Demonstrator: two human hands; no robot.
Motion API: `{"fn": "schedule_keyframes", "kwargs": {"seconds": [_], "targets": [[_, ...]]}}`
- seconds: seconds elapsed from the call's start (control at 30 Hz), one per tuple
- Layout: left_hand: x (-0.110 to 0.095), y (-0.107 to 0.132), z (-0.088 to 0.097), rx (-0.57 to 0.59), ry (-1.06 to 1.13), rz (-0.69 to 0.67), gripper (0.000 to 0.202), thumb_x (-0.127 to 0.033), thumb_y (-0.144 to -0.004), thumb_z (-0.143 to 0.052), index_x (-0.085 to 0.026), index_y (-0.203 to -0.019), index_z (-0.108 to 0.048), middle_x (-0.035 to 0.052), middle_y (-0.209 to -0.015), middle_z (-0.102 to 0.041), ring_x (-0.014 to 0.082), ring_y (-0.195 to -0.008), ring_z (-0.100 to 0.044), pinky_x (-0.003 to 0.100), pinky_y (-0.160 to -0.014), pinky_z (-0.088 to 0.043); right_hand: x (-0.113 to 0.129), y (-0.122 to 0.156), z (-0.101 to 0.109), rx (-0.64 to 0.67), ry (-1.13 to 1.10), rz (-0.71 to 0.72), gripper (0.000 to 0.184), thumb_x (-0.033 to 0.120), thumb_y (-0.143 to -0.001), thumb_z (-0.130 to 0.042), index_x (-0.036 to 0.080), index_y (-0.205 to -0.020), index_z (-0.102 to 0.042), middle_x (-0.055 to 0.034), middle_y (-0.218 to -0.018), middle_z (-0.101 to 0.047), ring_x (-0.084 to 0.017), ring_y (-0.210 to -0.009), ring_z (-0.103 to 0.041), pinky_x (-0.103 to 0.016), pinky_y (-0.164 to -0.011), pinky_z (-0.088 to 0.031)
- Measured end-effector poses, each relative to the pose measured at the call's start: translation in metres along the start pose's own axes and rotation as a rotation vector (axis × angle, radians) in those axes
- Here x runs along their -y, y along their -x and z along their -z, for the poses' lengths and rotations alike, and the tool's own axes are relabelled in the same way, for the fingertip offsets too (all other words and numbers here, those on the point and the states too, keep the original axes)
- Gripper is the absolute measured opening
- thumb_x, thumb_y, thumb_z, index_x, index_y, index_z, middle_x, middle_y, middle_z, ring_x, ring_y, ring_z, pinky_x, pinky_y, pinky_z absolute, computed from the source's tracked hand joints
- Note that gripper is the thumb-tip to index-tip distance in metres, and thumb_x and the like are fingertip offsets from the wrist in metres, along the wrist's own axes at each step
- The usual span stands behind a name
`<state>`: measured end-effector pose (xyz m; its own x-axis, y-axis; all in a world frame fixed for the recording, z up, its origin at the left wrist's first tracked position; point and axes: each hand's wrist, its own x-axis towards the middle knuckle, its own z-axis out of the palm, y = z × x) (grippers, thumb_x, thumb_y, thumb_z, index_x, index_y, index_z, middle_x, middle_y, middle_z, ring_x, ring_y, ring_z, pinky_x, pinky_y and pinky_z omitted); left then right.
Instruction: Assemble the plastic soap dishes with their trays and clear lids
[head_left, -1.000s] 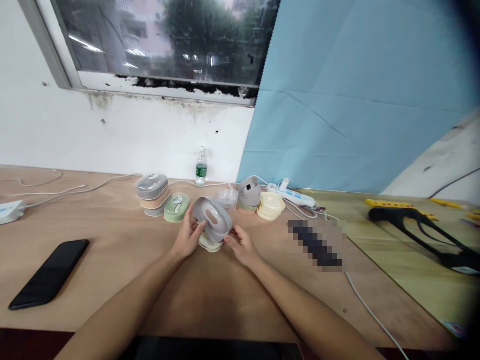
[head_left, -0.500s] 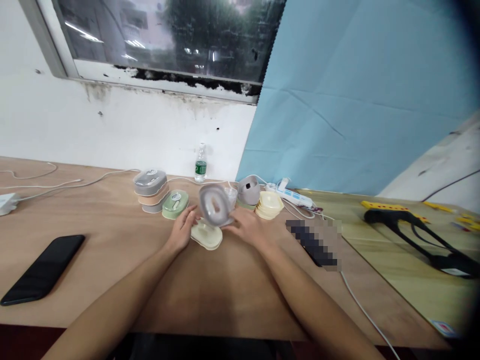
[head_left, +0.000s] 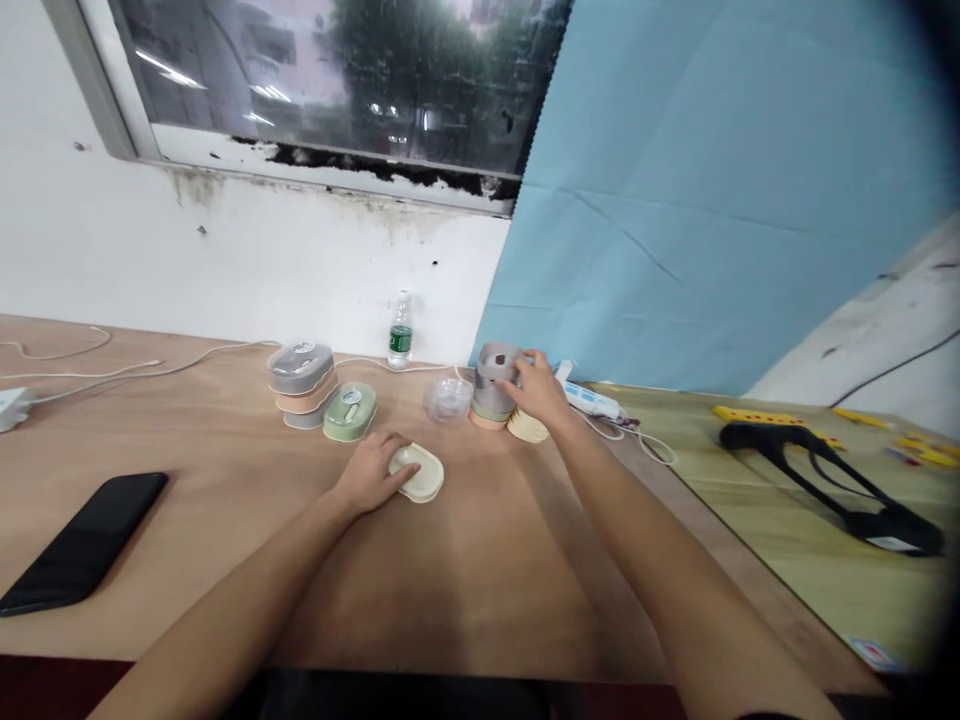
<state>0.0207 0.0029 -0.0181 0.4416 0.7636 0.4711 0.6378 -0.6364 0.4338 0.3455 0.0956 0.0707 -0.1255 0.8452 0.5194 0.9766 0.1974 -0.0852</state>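
My left grip lies spread on the cream oval soap dish, its long axis slanting rightward. My right grip, also spread, touches the grey dish stack near the far edge of the desk

place: workroom | plywood bench | power strip | blue sheet
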Motion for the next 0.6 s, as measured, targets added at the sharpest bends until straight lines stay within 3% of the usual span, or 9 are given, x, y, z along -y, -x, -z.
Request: {"fn": "schedule_keyframes", "kwargs": {"seconds": [0.13, 0.2, 0.3, 0.43, 0.5, 0.6], "targets": [[0.002, 0.001, -0.003, 0.052, -0.079, 0.006, 0.046, -0.050, -0.085, -0.054, -0.020, -0.119, -0.059, 0.0104, -0.120, -0.059, 0.0265, -0.110, -0.054, 0.042, -0.098, -0.041, 0.006, -0.004, 0.002, 0.065, -0.022, 0.022, 0.040, 0.041, -0.081, -0.056, 0.021, -0.116, -0.056, -0.0132, -0.139, -0.039, -0.030, -0.113, -0.052, -0.041, -0.091, -0.044], [0.004, 0.002, -0.006, 0.082, -0.101, 0.008, 0.048, -0.053, -0.084, -0.054, -0.021, -0.120, -0.059, 0.0109, -0.123, -0.057, 0.0275, -0.113, -0.053, 0.044, -0.099, -0.040, 0.012, -0.009, 0.004, 0.091, 0.004, 0.043, 0.043, 0.046, -0.080, -0.057, 0.021, -0.115, -0.057, -0.0126, -0.140, -0.040, -0.031, -0.114, -0.051, -0.042, -0.092, -0.044], [0.005, 0.002, -0.008, 0.110, -0.111, 0.008, 0.051, -0.056, -0.083, -0.053, -0.021, -0.120, -0.059, 0.0117, -0.127, -0.055, 0.0291, -0.116, -0.051, 0.046, -0.100, -0.038, 0.019, -0.017, 0.006, 0.144, 0.054, 0.051, 0.049, 0.057, -0.079, -0.055, 0.019, -0.109, -0.061, -0.0141, -0.134, -0.047, -0.033, -0.112, -0.051, -0.043, -0.091, -0.044], [0.005, 0.002, -0.008, 0.123, -0.100, 0.006, 0.053, -0.056, -0.083, -0.054, -0.020, -0.122, -0.058, 0.0133, -0.129, -0.054, 0.0305, -0.118, -0.049, 0.048, -0.101, -0.037, 0.021, -0.026, 0.001, 0.199, 0.090, 0.055, 0.046, 0.058, -0.080, -0.055, 0.017, -0.099, -0.066, -0.0159, -0.124, -0.054, -0.032, -0.108, -0.052, -0.043, -0.089, -0.043], [0.005, 0.002, -0.007, 0.128, -0.091, 0.009, 0.053, -0.056, -0.083, -0.054, -0.020, -0.122, -0.058, 0.0141, -0.129, -0.054, 0.0306, -0.119, -0.049, 0.049, -0.101, -0.037, 0.021, -0.029, 0.000, 0.164, 0.084, 0.079, 0.047, 0.058, -0.077, -0.059, 0.017, -0.098, -0.067, -0.0164, -0.126, -0.053, -0.034, -0.112, -0.049, -0.045, -0.091, -0.042], [0.007, 0.003, -0.007, 0.128, -0.091, 0.018, 0.057, -0.059, -0.080, -0.057, -0.022, -0.124, -0.057, 0.0139, -0.134, -0.050, 0.0322, -0.124, -0.044, 0.051, -0.104, -0.033, 0.031, -0.023, 0.005, -0.010, 0.025, 0.149, 0.045, 0.053, -0.076, -0.063, 0.016, -0.101, -0.067, -0.0172, -0.129, -0.052, -0.035, -0.121, -0.042, -0.049, -0.098, -0.036]]}}
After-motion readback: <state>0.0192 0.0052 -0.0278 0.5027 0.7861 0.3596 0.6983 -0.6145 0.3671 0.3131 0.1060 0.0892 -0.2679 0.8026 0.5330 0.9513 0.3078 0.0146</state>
